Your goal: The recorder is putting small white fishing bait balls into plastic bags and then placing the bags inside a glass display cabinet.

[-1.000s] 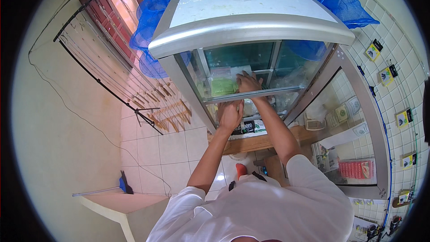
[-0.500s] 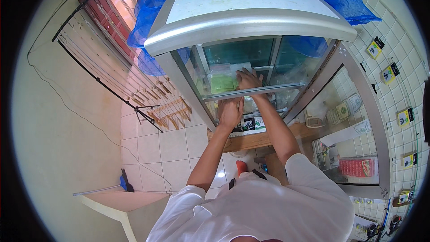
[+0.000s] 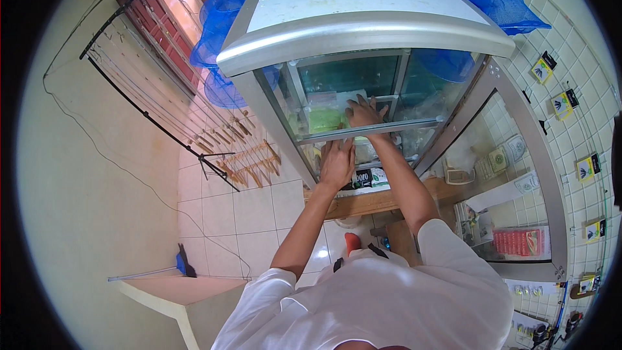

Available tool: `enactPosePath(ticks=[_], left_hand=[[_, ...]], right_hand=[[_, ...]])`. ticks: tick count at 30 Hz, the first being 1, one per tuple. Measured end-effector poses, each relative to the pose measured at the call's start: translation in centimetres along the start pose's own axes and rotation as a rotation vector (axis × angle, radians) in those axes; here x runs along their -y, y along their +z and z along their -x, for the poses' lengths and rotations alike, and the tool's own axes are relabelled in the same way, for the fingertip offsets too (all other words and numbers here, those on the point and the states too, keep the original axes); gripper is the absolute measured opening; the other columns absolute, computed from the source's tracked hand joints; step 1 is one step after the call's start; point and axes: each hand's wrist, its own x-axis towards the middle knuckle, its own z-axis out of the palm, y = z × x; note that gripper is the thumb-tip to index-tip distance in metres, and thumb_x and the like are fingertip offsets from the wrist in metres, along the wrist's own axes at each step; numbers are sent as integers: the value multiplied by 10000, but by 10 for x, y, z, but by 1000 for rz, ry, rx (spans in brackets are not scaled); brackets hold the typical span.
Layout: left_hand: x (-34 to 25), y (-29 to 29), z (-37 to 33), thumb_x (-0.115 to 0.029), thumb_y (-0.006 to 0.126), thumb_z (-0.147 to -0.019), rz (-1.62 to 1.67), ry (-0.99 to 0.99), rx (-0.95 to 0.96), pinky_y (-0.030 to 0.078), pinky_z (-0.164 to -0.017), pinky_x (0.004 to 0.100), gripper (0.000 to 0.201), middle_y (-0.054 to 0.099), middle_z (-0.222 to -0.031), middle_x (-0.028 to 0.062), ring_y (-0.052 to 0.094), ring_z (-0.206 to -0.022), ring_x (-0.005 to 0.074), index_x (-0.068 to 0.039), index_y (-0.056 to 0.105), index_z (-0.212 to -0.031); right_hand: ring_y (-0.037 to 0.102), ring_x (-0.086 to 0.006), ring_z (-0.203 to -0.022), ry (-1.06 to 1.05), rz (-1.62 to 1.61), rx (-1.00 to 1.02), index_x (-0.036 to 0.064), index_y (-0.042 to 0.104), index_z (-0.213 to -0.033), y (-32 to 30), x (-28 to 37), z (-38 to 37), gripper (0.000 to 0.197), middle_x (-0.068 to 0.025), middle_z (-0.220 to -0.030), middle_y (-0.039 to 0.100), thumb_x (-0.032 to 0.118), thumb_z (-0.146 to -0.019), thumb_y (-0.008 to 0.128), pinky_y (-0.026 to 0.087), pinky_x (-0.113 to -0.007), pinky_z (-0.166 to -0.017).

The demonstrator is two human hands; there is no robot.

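Note:
Both my hands reach into a glass-fronted aluminium display cabinet [image 3: 363, 26]. My right hand [image 3: 365, 115], fingers apart, rests over the upper shelf. It lies beside a light green plastic packet [image 3: 324, 119] and touches a white, paper-like piece [image 3: 351, 96] behind it. Lower and to the left, my left hand [image 3: 337, 165] is below the shelf's metal front rail [image 3: 337, 135]. Its fingers point up toward the rail and look stretched out, with their tips partly hidden. Clear plastic bags [image 3: 414, 141] lie right of my hands. A black-and-white printed box [image 3: 366, 179] sits below them.
The cabinet's glass door [image 3: 556, 207] stands open on the right, with packets behind its glass. A wooden ledge [image 3: 363, 206] runs under the cabinet. Blue mesh nets [image 3: 217, 45] hang at the left. Beyond them stands a black rack [image 3: 139, 113] with wooden-handled rods.
My left hand has moved slightly upward toward the rail, its fingers straighter. My right hand has shifted a little right. The view has moved slightly too.

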Motion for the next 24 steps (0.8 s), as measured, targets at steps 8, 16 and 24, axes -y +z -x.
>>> enactPosePath(ticks=[8, 16, 24], left_hand=[[-7, 2, 4, -138, 525, -933, 61, -29, 4, 360, -1061, 514, 457, 557, -1238, 335, 465, -1225, 491, 91, 471, -1325], [-13, -4, 3, -84, 531, -897, 167, -136, 35, 349, -1070, 509, 442, 573, -1209, 349, 456, -1250, 478, 123, 490, -1285], [-13, -1, 3, -68, 567, -855, 150, -99, 29, 355, -1049, 520, 451, 579, -1178, 344, 470, -1213, 486, 123, 490, -1256]], right_hand=[[152, -497, -1442, -30, 49, -2, 171, 514, -1393, 2, 9, 6, 499, -161, -1547, 325, 430, -981, 402, 65, -771, -1076], [84, -488, -1461, 41, 103, 30, 262, 398, -1488, -4, 19, 10, 704, -157, -1592, 238, 679, -932, 283, 36, -721, -1113], [67, -488, -1462, 36, 88, 48, 280, 384, -1496, -7, 20, 11, 769, -158, -1596, 226, 745, -898, 255, 19, -718, -1114]])
